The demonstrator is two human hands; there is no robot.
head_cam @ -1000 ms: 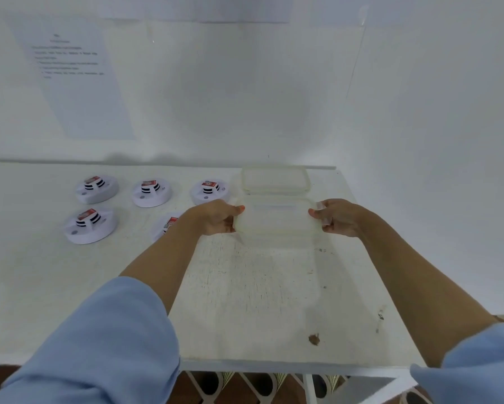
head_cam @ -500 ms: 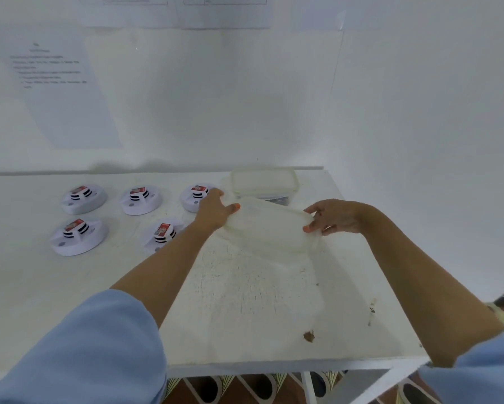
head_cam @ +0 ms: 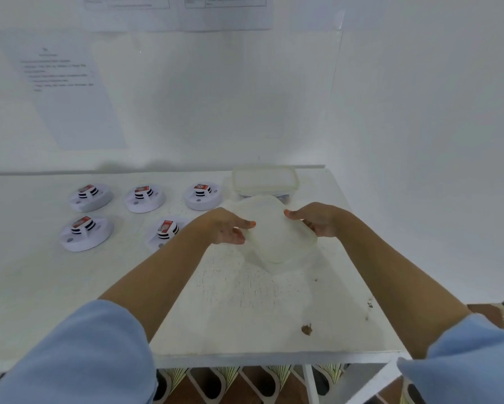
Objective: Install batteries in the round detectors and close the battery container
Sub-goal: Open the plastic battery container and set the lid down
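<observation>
Closing step, by the look of it: left hand (head_cam: 227, 228) and right hand (head_cam: 317, 220) pinch the clear lid (head_cam: 277, 237) by opposite edges, tilted above the tabletop (head_cam: 245, 301), just in front of the open battery container (head_cam: 265, 177). Detectors (head_cam: 145, 198) sit left, seemingly loaded. Next: level it over the rim, press down

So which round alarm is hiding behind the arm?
The front-row detector on the right: the left forearm covers its edge; the other four show whole.

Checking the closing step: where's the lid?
Head view, right of centre: the lid is held between left hand and right hand, just in front of the battery container.
</observation>
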